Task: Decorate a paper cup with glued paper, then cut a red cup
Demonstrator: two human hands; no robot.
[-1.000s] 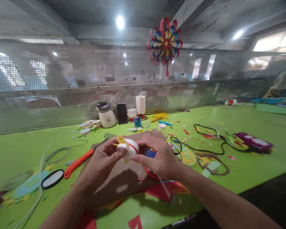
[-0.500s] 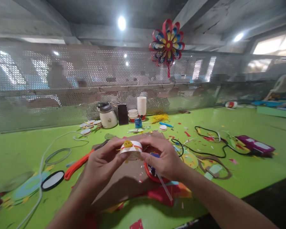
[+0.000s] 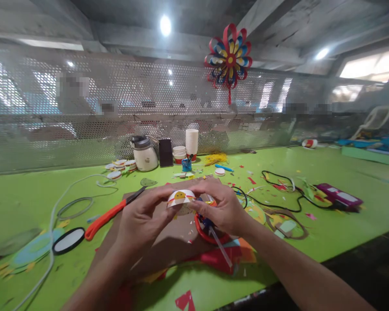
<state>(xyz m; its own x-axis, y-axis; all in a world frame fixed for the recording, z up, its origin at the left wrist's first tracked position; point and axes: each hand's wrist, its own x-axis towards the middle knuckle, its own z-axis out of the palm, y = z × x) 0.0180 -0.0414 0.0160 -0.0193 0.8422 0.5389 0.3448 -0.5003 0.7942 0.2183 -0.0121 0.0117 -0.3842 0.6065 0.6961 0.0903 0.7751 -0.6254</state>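
Above the brown board (image 3: 158,246), my left hand (image 3: 141,220) and right hand (image 3: 223,211) are nearly closed, pinching one white band (image 3: 181,198) with a yellow patch. Behind, a blue pot (image 3: 186,166) holds something dark; inside the white jug (image 3: 145,157), I cannot see.

The head camera (sole view) looks forward and down over the table (image 3: 337,168).

Short white cup piece (image 3: 189,194), red stripe round it, yellow two-dotted face (image 3: 180,196) on front; held up, lower centre of frame.
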